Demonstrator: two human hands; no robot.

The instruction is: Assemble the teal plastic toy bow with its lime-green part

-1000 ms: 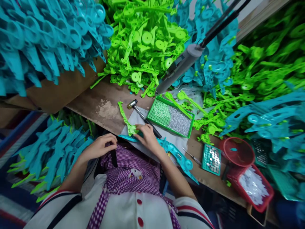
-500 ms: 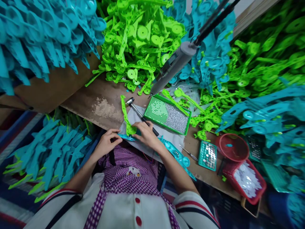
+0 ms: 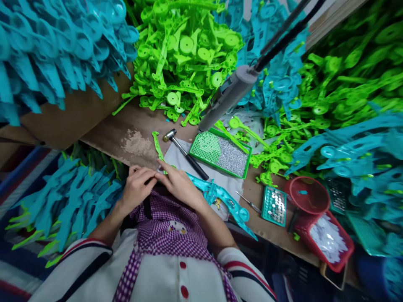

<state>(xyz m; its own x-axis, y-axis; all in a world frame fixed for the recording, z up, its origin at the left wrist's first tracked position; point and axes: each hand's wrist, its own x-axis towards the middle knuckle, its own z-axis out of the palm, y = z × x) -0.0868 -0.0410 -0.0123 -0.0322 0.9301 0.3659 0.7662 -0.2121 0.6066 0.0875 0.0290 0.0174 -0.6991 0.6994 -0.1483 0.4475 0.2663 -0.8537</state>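
My left hand (image 3: 137, 187) and my right hand (image 3: 178, 183) meet at the bench's front edge, fingers bent and fingertips together. A thin lime-green part (image 3: 156, 144) sticks up from behind my right fingers. A long turquoise part (image 3: 226, 199) lies along the front edge, its left end running under my right hand. Both hands are closed around the near end of these parts, and my fingers hide exactly what each one grips. A hammer (image 3: 189, 156) with a black handle lies on a grey cloth (image 3: 173, 153) just beyond my right hand.
Behind the cloth is a green tray (image 3: 234, 171) of small metal pins, under a hanging grey tool (image 3: 225, 98). A screwdriver (image 3: 250, 202), a teal tray (image 3: 266, 209) of discs and red containers (image 3: 308, 195) stand right. Lime (image 3: 185, 44) and turquoise (image 3: 31, 50) piles surround the bench.
My hands have come together, the right moving left. The lime-green part has shifted left and lower behind my fingers. The turquoise part and the hammer have moved slightly.
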